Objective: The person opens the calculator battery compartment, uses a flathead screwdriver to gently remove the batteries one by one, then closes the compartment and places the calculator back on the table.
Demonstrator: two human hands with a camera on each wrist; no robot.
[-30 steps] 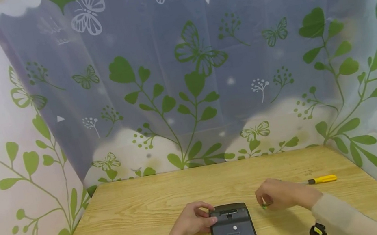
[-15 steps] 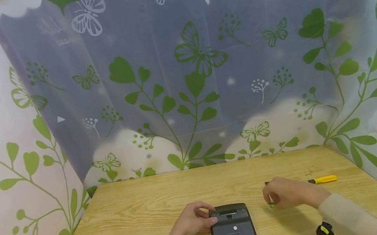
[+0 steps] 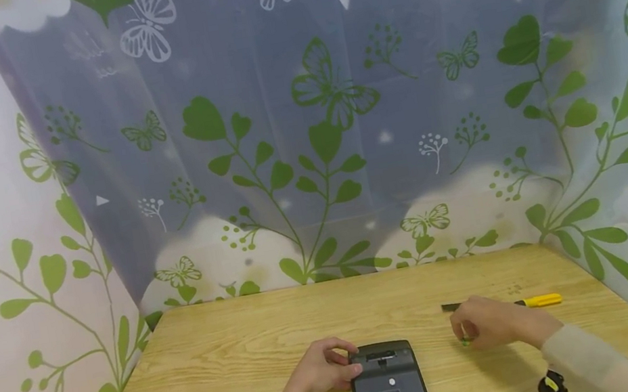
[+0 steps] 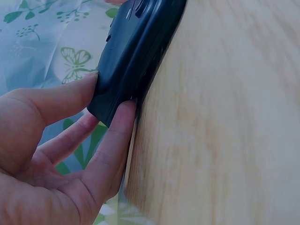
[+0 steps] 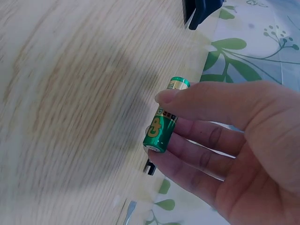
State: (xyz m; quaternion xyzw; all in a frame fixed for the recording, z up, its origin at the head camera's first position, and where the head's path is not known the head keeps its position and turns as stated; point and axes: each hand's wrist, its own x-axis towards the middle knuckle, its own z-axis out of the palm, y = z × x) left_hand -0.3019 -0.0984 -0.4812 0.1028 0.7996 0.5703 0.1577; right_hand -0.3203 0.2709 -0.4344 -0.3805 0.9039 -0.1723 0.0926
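A dark calculator (image 3: 389, 386) lies face down near the table's front, with a narrow slot open at its far end. My left hand (image 3: 321, 367) grips its far left corner; the left wrist view has the thumb on one face of the calculator (image 4: 124, 56) and a finger against its edge. To the right, my right hand (image 3: 485, 323) pinches a small green and gold battery (image 5: 161, 126) marked GP between thumb and fingers. In the head view the fingers hide most of this battery.
A yellow-handled screwdriver (image 3: 543, 300) lies beyond my right hand, its shaft partly hidden by the hand. A thin black strip (image 3: 450, 307) lies just beyond my right fingers. Behind the wooden table (image 3: 249, 329) hangs a leaf-patterned curtain (image 3: 283, 159).
My right hand has slid to the right with the battery, away from the calculator, and the black strip has come into sight. My left hand and the calculator have stayed put.
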